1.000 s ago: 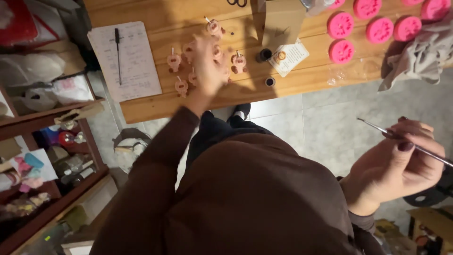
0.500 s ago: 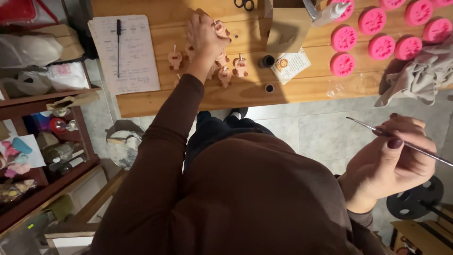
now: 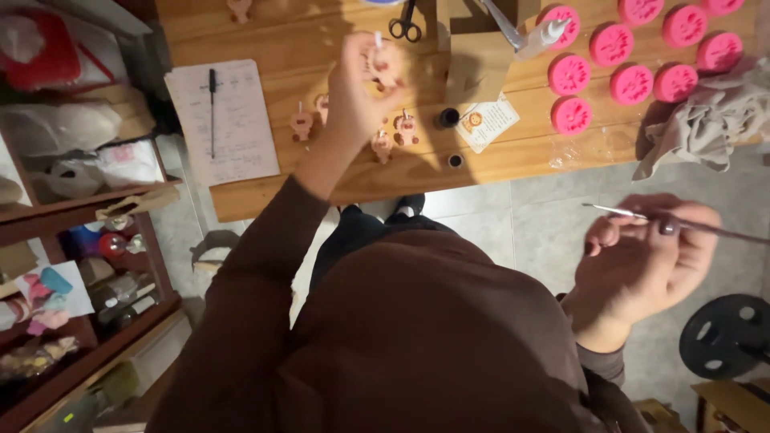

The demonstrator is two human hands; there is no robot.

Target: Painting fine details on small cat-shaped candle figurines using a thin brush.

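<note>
Since half a second ago your left hand [image 3: 357, 88] has lifted off the cluster of figures and now holds one small pink figure [image 3: 383, 70] up above the wooden table [image 3: 513, 156], its white stick poking out past your fingertips. Your right hand [image 3: 646, 256] has barely shifted; it hangs out over the grey tiled floor [image 3: 533, 216], well clear of the table's near edge.

The table fills the top of the view, its front edge running across just above your knees. On it, at the left, lies a white sheet of paper [image 3: 228, 128] with a black pen [image 3: 212, 100] on top. A crumpled grey cloth [image 3: 706, 120] droops over the right end. Seven round pink moulds [image 3: 622, 60] sit in two rows near it, each showing a pressed shape inside; what the shape is cannot be made out. A brown cardboard box [image 3: 473, 56] stands mid-table, with black scissors [image 3: 407, 24] beside it.

The lifted figure is pale pink and rounded, pinched between your left thumb and fingers. Four like it [image 3: 393, 136] stand on the wood below your hand, each with its own stick. Your right fingers are curled closed around a thin paintbrush [image 3: 634, 215], its tip pointing left.

Shelves [image 3: 72, 265] crowd your left side; the floor to the right is open as far as a black weight plate [image 3: 726, 333].
</note>
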